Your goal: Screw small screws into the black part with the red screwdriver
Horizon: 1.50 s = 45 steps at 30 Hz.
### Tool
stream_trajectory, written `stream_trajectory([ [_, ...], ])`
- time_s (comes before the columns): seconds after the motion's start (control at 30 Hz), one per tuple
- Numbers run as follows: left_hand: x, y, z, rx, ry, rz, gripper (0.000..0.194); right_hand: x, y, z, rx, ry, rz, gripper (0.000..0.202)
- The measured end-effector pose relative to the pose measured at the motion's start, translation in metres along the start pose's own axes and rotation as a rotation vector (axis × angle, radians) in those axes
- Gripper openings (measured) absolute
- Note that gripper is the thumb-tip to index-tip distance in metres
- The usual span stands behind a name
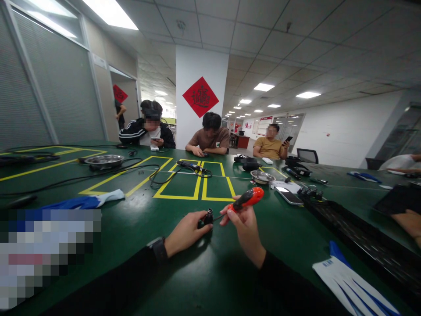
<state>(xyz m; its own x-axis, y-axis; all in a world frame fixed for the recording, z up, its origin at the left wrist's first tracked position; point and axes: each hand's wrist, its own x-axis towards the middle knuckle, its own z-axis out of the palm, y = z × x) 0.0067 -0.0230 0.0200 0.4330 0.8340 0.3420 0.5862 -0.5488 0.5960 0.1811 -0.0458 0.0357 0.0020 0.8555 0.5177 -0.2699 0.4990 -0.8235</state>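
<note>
- Red-and-black bulbous-handled screwdriver (250,197) sat in the right hand (245,224), fingers closed around it, thin metal shaft (218,217) pointing left.
- Small black cylindrical part (208,217) stood upright in the left hand's (187,231) pinched fingers, near the shaft; contact was unclear.
- Green surface (148,221) lay beneath, a round silver bowl (271,178) far right.

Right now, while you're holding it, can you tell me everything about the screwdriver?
The screwdriver has a fat, rounded handle, bright red and black, that looks like shiny plastic. Its thin, dark shaft looks like metal. The fingers of the right hand grip it. It is tilted, with the handle up and the shaft slanting down toward the small black part in the left hand. I can't see the tip well enough to tell whether it touches that part.
</note>
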Motion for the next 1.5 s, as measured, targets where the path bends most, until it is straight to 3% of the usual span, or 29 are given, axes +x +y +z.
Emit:
stream_trajectory([
  [0.33, 0.0005, -0.0047, 0.0021, 0.009, 0.009, 0.003, 0.022, -0.0024, -0.0004, 0.0020, -0.049, -0.072, -0.038, 0.032],
  [0.9, 0.0007, -0.0084, 0.0042, -0.028, 0.008, 0.020, 0.024, -0.0040, 0.0027, 0.0027, -0.014, -0.004, -0.047, 0.029],
  [1.3, -0.0002, 0.0001, 0.0008, -0.029, 0.007, -0.017, 0.024, 0.0004, 0.0040, -0.0001, -0.021, 0.032, 0.002, 0.022],
  [1.5, 0.0008, -0.0035, 0.0010, -0.009, 0.007, -0.003, 0.023, 0.0037, 0.0008, -0.0038, 0.047, -0.047, 0.030, 0.024],
])
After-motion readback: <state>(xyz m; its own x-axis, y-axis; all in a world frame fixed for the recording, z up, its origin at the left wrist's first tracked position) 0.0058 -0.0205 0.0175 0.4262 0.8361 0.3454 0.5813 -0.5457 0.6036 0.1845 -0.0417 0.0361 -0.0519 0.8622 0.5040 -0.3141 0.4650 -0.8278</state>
